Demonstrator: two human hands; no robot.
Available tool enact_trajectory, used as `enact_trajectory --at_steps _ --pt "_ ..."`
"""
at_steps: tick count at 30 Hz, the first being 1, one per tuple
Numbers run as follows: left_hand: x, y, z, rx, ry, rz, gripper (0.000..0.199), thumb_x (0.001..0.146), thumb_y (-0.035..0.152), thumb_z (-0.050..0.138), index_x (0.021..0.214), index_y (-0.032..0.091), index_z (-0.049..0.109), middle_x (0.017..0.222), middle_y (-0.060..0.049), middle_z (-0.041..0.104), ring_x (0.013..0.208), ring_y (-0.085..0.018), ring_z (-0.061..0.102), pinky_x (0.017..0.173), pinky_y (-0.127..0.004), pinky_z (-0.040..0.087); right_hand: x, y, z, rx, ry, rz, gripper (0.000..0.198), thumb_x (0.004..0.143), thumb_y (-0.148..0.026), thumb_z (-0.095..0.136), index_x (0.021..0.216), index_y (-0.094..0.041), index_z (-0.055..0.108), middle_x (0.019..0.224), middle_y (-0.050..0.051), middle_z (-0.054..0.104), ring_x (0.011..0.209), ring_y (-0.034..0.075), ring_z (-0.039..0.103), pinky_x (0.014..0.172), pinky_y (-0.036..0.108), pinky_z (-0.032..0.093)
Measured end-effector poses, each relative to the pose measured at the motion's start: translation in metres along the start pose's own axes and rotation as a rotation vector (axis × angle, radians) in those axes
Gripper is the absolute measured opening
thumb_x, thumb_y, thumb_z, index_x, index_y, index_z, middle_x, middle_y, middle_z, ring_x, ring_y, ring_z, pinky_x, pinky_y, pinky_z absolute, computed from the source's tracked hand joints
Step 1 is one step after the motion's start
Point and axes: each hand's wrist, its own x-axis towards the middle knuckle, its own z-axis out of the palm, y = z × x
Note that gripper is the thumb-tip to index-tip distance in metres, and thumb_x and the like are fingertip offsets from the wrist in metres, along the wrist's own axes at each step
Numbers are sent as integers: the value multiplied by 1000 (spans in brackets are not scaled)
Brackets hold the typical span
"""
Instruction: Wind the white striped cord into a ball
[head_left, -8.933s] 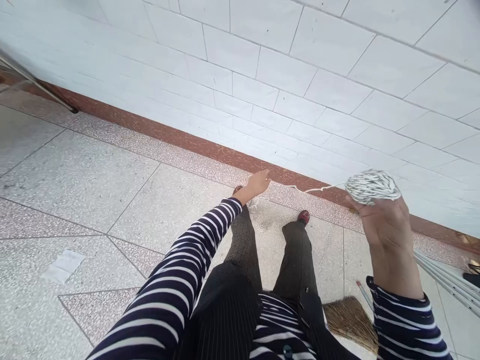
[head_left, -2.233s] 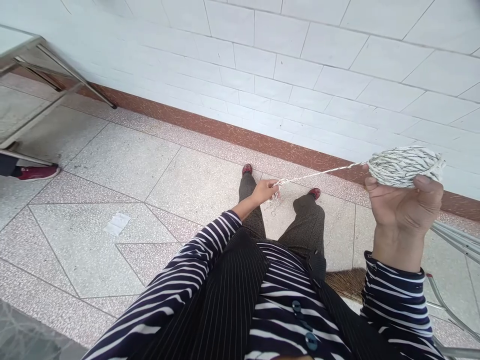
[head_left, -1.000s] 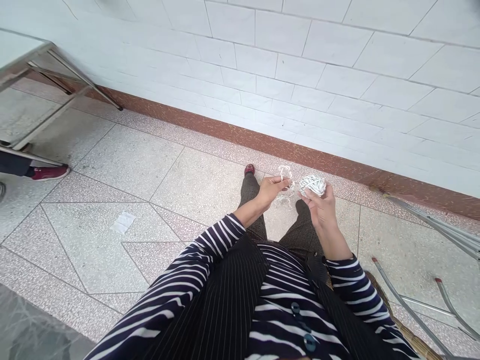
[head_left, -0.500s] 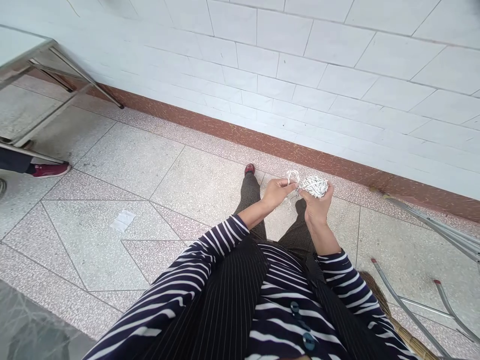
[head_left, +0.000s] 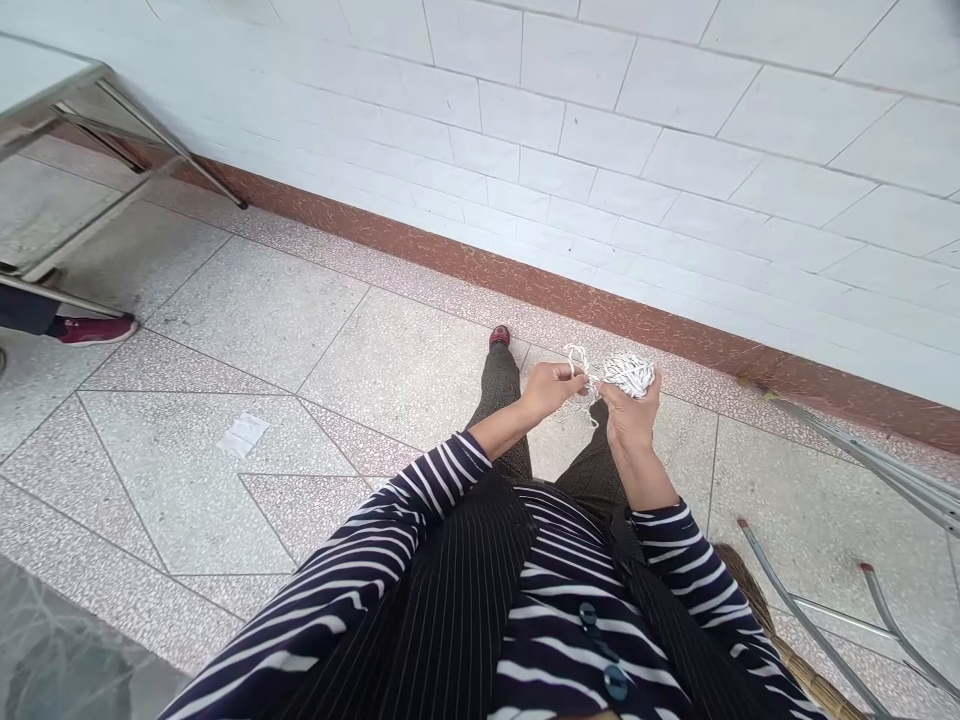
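Observation:
A ball of white cord [head_left: 629, 374] rests in my right hand [head_left: 634, 418], with the fingers curled round its far side and the thumb toward the left. My left hand [head_left: 550, 389] is closed in a pinch on a loose length of the same cord [head_left: 576, 357], which stands up in a small loop above the fingertips. Between the two hands the cord runs across a short gap, and a bit of it dangles below. Both hands are in front of my body, over my legs.
A tiled wall [head_left: 555, 130] with a brown skirting faces me. At the left stand a metal-legged table [head_left: 90, 205] and another person's red shoe [head_left: 97, 329]. White paper [head_left: 244, 435] lies on the floor. Metal tube legs [head_left: 780, 585] and a straw broom [head_left: 814, 680] are at the right.
My left hand has moved slightly left, away from the ball. The loop above it has changed shape, and a strand now hangs lower between my hands. My right hand still holds the ball.

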Motion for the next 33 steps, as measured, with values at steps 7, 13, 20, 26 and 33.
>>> enact_trajectory --at_steps 7,13,20,26,33 --pt "0 -2 -1 -291 -10 -92 23 70 36 80 72 13 76 70 -3 70 69 -12 56 75 -28 43 0 1 -3 -72 -29 -14 112 40 -25 89 140 -21 38 123 8 59 102 20 61 103 47 49" --pt "-1 0 -4 -274 82 -81 28 63 39 87 71 14 77 63 1 63 65 -11 50 68 -26 38 -13 -13 -8 -202 -49 -208 93 45 -27 90 128 -20 47 123 8 54 109 23 58 103 46 48" --pt "-1 1 4 -322 66 -44 31 63 39 87 70 12 76 64 1 63 65 -10 50 67 -26 39 -18 -12 -3 -254 -128 -351 81 54 -26 87 124 -21 48 120 6 54 109 22 57 101 41 49" --pt "1 -2 9 -334 62 -29 26 70 35 83 72 10 74 71 -2 67 67 -10 55 71 -27 46 -21 -11 2 -253 -122 -377 79 54 -23 85 124 -22 47 120 5 54 107 21 59 101 41 50" --pt "4 4 -14 -472 -40 -26 39 74 46 83 77 10 70 82 -8 72 79 -17 69 75 -30 50 -3 -9 -7 -129 42 -208 101 46 -26 88 135 -20 40 126 10 54 111 23 59 104 48 50"
